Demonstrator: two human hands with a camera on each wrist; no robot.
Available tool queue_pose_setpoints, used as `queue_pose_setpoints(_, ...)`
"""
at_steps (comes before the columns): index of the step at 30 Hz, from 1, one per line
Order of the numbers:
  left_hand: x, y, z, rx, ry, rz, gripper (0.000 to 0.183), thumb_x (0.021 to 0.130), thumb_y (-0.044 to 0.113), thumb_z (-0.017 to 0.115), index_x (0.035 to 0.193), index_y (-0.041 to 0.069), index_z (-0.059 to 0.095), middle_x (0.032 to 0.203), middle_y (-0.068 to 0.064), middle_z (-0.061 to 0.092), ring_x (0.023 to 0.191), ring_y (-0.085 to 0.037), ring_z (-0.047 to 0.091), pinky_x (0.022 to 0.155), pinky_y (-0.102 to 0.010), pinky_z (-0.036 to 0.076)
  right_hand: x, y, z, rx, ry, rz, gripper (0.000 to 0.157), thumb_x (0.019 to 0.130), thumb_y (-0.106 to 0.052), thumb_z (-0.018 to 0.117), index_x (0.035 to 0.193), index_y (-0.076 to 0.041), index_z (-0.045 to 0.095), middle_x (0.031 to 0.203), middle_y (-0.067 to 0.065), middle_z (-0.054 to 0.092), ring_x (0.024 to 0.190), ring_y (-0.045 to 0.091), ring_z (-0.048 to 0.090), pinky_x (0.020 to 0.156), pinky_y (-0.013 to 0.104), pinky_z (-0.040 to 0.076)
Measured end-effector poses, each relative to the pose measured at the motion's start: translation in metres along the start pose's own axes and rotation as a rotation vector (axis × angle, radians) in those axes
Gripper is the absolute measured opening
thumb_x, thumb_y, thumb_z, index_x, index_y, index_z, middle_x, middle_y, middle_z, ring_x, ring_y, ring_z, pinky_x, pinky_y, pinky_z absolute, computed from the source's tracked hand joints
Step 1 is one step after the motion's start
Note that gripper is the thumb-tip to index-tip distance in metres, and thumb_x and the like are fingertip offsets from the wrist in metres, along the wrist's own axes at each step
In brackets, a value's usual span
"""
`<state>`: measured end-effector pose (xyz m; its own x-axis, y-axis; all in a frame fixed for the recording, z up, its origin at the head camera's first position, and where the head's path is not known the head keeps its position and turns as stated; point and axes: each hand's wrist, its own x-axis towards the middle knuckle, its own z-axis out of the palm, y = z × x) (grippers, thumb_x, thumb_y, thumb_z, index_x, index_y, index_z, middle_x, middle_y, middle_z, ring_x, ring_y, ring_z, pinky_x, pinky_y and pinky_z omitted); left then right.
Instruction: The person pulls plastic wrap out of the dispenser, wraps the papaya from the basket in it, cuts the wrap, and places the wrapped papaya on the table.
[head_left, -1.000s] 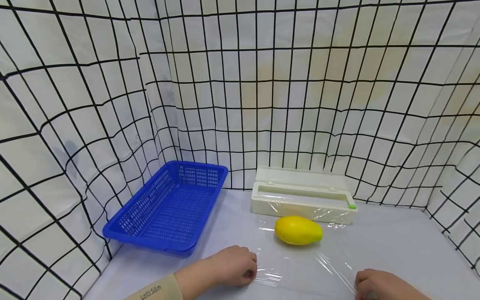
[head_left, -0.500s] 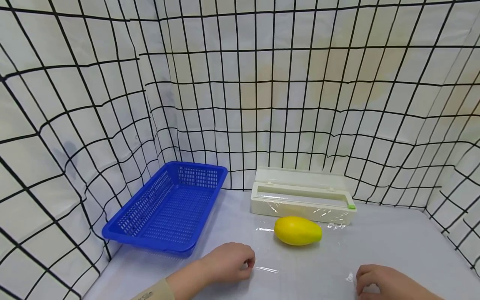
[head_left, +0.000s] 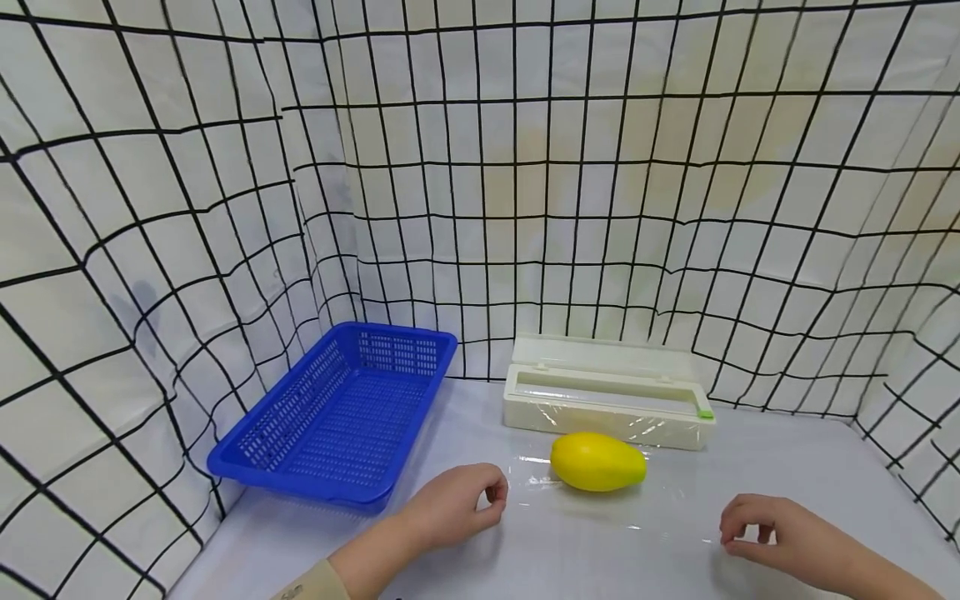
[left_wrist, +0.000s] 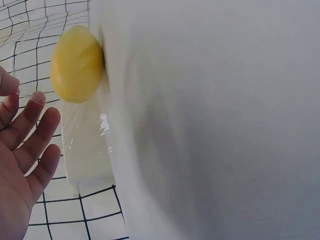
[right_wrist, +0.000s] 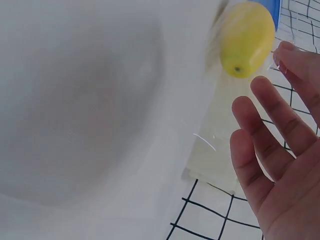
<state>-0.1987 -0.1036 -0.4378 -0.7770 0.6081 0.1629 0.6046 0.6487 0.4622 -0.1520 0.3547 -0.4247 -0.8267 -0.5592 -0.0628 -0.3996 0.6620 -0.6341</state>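
My left hand [head_left: 457, 507] pinches one near corner of a sheet of clear cling film [head_left: 540, 481] between thumb and forefinger. The other near corner is in the pinch of my right hand [head_left: 783, 533]. On both hands the other fingers are spread loosely. The film is hard to see apart from its glints. It stretches toward the open white cling film dispenser [head_left: 603, 417], with a yellow mango-like fruit [head_left: 597, 462] lying on it. In the right wrist view, a scrap of film shows by the thumb tip of that hand [right_wrist: 285, 140].
A blue plastic basket [head_left: 337, 417] stands on the white tabletop [head_left: 787, 467] at the left. Behind everything rises a black wire grid [head_left: 577, 217] backed with white cloth. A green slider [head_left: 705, 414] sits at the dispenser's right end.
Both hands have lifted and moved slightly away from the body, toward the fruit's level, still pinching the film. The fruit, dispenser and basket have stayed in place.
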Motion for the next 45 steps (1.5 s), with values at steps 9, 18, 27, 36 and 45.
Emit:
queue_pose_setpoints(9, 0.011, 0.002, -0.004, -0.069, 0.101, -0.068, 0.011, 0.092, 0.02, 0.064, 0.087, 0.027, 0.057, 0.088, 0.017, 0.057, 0.084, -0.01, 0.058, 0.077, -0.026, 0.048, 0.008, -0.005, -0.014, -0.097, 0.203, -0.026, 0.009, 0.092, -0.019, 0.071, 0.093, -0.026, 0.065, 0.096, -0.014, 0.063, 0.084, 0.001, 0.054, 0.065, 0.022, 0.047)
queue_pose_setpoints(18, 0.028, 0.004, -0.008, -0.148, 0.157, -0.185, 0.005, 0.095, 0.024, 0.061, 0.091, 0.026, 0.058, 0.091, 0.014, 0.059, 0.081, -0.017, 0.058, 0.071, -0.028, 0.046, 0.024, -0.004, -0.025, -0.105, 0.275, 0.124, 0.007, 0.094, -0.028, 0.069, 0.097, -0.022, 0.067, 0.096, -0.01, 0.065, 0.089, -0.001, 0.057, 0.072, 0.024, 0.051)
queue_pose_setpoints(27, 0.044, 0.004, -0.006, -0.186, 0.199, -0.21, 0.007, 0.097, 0.025, 0.06, 0.09, 0.025, 0.058, 0.09, 0.013, 0.059, 0.087, -0.017, 0.058, 0.08, -0.031, 0.049, 0.037, -0.001, -0.035, -0.07, 0.32, 0.242, 0.017, 0.095, -0.03, 0.067, 0.101, -0.014, 0.069, 0.101, -0.001, 0.068, 0.091, 0.008, 0.059, 0.074, 0.025, 0.053)
queue_pose_setpoints(36, 0.061, -0.003, -0.005, -0.196, 0.219, -0.231, 0.006, 0.097, 0.026, 0.059, 0.09, 0.024, 0.06, 0.088, 0.011, 0.059, 0.075, -0.012, 0.053, 0.071, -0.029, 0.047, 0.048, 0.008, -0.038, -0.077, 0.385, 0.206, 0.016, 0.097, -0.029, 0.065, 0.101, -0.013, 0.069, 0.099, -0.003, 0.068, 0.089, 0.007, 0.059, 0.074, 0.027, 0.052)
queue_pose_setpoints(45, 0.079, -0.013, -0.001, -0.214, 0.205, -0.259, 0.007, 0.095, 0.021, 0.059, 0.088, 0.02, 0.06, 0.084, 0.008, 0.059, 0.08, -0.013, 0.054, 0.075, -0.032, 0.047, 0.063, 0.015, -0.031, -0.079, 0.431, 0.244, 0.025, 0.098, -0.028, 0.064, 0.107, -0.005, 0.067, 0.095, 0.005, 0.068, 0.086, 0.021, 0.062, 0.068, 0.035, 0.049)
